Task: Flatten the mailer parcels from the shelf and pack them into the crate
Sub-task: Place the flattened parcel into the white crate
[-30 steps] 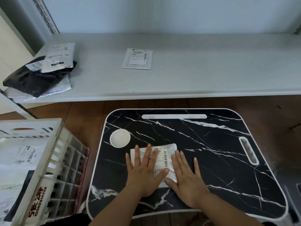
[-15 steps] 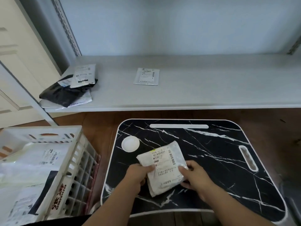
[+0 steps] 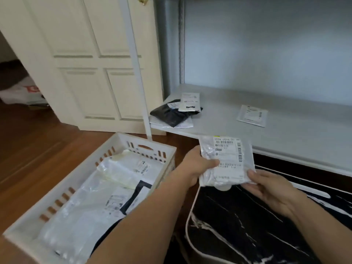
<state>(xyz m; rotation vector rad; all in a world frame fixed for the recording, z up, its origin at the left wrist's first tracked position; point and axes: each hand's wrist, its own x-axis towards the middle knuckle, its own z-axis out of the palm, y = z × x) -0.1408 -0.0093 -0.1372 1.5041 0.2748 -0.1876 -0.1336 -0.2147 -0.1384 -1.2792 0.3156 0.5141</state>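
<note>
A small white mailer parcel (image 3: 226,161) with a printed label is lifted above the left edge of the black marble-patterned tray table (image 3: 247,225). My left hand (image 3: 194,168) grips its left side, thumb on top. My right hand (image 3: 266,185) pinches its lower right corner. The white slatted crate (image 3: 122,147) stands on the floor to the left and holds several flat mailers (image 3: 118,180). On the grey shelf (image 3: 285,134) lie a pile of black and white mailers (image 3: 177,113) and one single white mailer (image 3: 251,115).
A cream panelled door (image 3: 91,63) stands behind the crate, with a white shelf post (image 3: 137,73) in front of it. The floor is brown wood (image 3: 38,141). A plastic bag (image 3: 21,92) lies in the doorway at far left.
The parcel, pressed flat on the tray table a second ago, has been picked up by both hands and carried left toward the crate. The view has swung left.
</note>
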